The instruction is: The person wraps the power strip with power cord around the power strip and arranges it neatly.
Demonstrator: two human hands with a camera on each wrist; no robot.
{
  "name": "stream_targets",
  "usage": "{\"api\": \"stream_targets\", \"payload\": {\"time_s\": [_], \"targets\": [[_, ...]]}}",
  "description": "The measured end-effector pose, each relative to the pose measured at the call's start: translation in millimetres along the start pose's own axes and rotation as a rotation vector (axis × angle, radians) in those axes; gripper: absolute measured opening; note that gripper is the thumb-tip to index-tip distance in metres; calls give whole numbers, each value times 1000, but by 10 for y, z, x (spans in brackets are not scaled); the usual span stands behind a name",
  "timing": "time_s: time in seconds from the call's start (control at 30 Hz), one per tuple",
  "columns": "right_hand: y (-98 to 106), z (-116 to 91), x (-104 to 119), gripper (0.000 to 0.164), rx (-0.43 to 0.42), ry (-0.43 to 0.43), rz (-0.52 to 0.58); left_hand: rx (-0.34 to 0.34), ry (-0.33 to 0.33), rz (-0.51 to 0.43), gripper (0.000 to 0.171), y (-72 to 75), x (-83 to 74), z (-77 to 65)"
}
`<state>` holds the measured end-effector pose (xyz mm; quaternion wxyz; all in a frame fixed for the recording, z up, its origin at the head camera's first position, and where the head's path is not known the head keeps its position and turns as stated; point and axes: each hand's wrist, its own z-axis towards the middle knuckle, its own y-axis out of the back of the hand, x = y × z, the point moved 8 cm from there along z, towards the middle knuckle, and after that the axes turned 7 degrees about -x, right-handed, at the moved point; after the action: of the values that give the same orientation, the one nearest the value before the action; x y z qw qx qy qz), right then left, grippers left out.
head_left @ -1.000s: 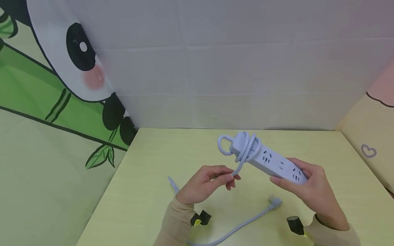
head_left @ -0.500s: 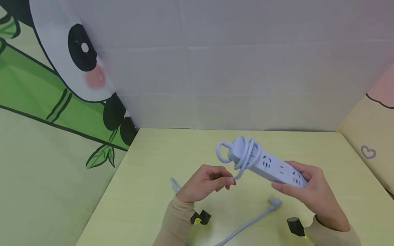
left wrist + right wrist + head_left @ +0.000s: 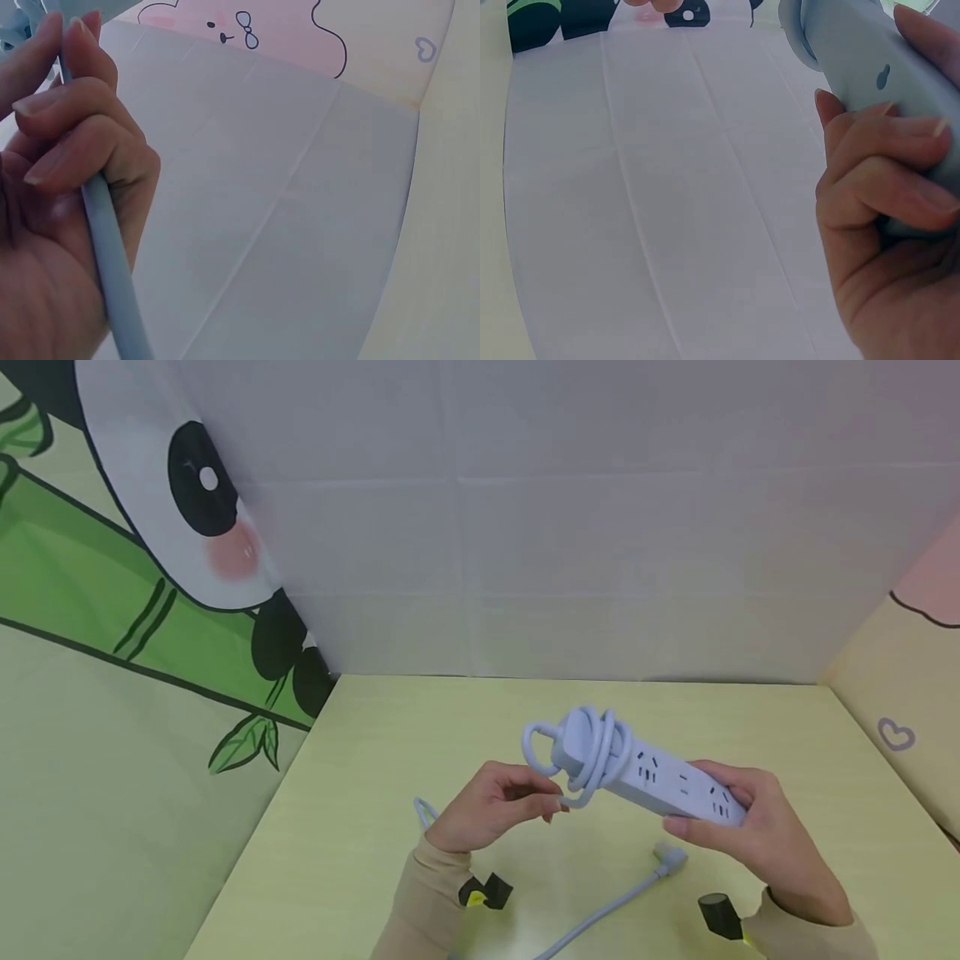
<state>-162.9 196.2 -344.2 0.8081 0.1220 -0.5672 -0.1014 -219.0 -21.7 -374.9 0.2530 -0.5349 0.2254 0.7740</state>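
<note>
A white power strip is tilted above the table, its far left end wrapped in several turns of its own cord. My right hand grips the strip's right end, thumb in front and fingers curled beneath, as the right wrist view shows on the strip's underside. With thumb and fingertips my left hand pinches the cord just below the wrapped end. In the left wrist view the cord runs down through the palm under curled fingers. The plug at the cord's free end lies on the table between the hands.
The pale yellow table meets a grey-white cloth wall at the back. Cartoon-printed panels stand at left and right. A loop of cord shows behind the left wrist. Small black devices are strapped at both wrists.
The wrapped end of the strip has dropped a little, and the right hand has lowered slightly with it. The left hand keeps its pinch on the cord, shifting slightly left; the plug stays put.
</note>
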Motion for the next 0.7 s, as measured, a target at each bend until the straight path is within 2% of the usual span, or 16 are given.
{"api": "stream_targets", "payload": {"time_s": [0.2, 0.33, 0.47, 0.57, 0.7], "targets": [[-56, 1, 63, 36, 75, 63, 96, 50, 6, -98, 20, -28, 7, -30], [-88, -12, 69, 38, 114, 80, 145, 68, -2, -96, 12, -47, 7, -30], [-103, -37, 54, 40, 136, 81, 154, 56, -17, -74, 9, -35, 12, -20], [-133, -49, 84, 43, 191, 153, 191, 65, -14, -85, 10, -30, 38, -19], [-170, -65, 110, 48, 284, 246, 261, 122, -5, -117, 13, -54, 83, -29]]}}
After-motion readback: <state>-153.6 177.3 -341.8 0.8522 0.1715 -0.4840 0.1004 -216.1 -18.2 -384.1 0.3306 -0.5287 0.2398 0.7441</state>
